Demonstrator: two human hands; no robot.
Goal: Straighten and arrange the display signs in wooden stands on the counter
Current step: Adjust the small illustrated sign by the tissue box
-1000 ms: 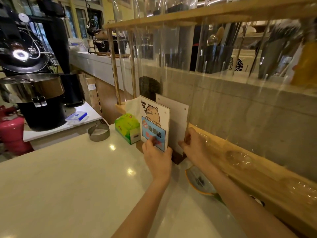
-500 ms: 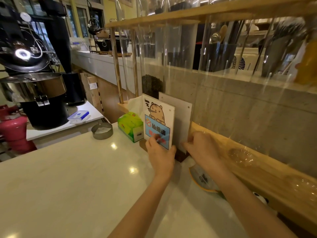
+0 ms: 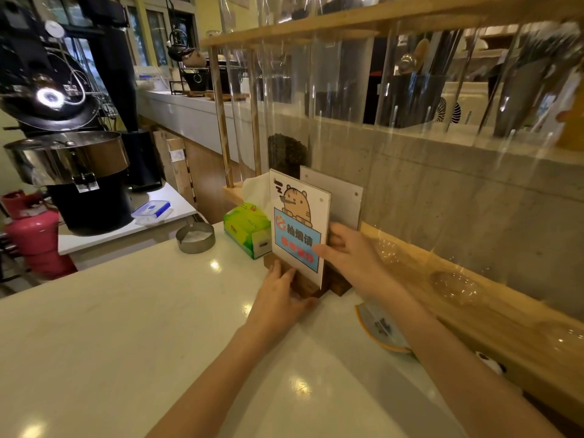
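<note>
A white sign with a cartoon tiger and a blue panel (image 3: 298, 216) stands upright in a dark wooden stand (image 3: 305, 286) on the pale counter (image 3: 126, 327). Behind it a second, plain grey sign (image 3: 343, 197) stands in another wooden stand (image 3: 340, 285). My left hand (image 3: 279, 294) rests on the front stand, fingers curled over its near top edge. My right hand (image 3: 350, 252) grips the right edge of the tiger sign, thumb across the blue panel.
A green tissue box (image 3: 248, 229) sits just left of the signs, a round metal ashtray (image 3: 195, 237) further left. A round coaster (image 3: 379, 327) lies to the right. A wooden ledge (image 3: 474, 298) and clear tubes run along the wall. A coffee roaster (image 3: 63, 153) stands at far left.
My left hand dropped from the sign's lower face to the front wooden stand. My right hand came from behind the back sign to grip the tiger sign's right edge.
</note>
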